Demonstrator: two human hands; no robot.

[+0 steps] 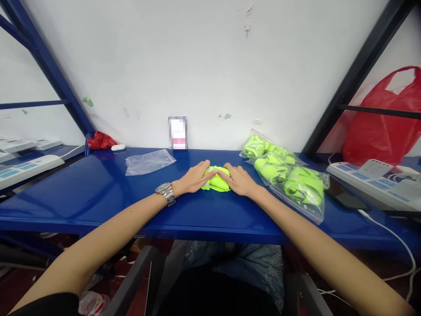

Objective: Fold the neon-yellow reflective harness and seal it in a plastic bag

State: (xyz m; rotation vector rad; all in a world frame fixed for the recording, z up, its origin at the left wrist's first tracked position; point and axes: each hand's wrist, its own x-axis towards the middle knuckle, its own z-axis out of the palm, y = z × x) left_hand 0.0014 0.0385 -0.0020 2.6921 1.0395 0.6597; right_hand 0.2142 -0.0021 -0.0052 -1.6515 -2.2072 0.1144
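- Far to the left of the left hand, white power strips (23, 169) lie on a side surface, beyond the blue frame post.
- Behind and to the left of the left hand, a crumpled red cloth (100, 140) sits against the wall, and a small white object (118, 147) lies just beside it.
- An empty clear plastic bag (148, 161) lies flat on the blue desk (82, 197), near the left hand, a little behind it and to its left.
- The left hand (194, 177) wears a metal wristwatch (166, 193). It is laid palm down with the fingers spread, pressing on the left side of the neon yellow-green fabric bundle (217, 181); it is not closed around it.
- The bundle lies on the desk between the two hands, touching both, directly in front of the person.
- Behind the hands, a small card (178, 132) stands upright against the wall; its print is blurred.
- The right hand (239, 180) is also flat and spread, with its fingers resting on the right side of the bundle.
- Just to the right of the right hand, several clear bags holding the same neon fabric (289, 177) lie in a loose pile, overlapping each other.
- Further right, a dark phone (345, 197) lies on the desk, then another white power strip (371, 175) with a white cable (394, 237).
- Far right and behind, a red plastic bag (384, 123) hangs at the frame.
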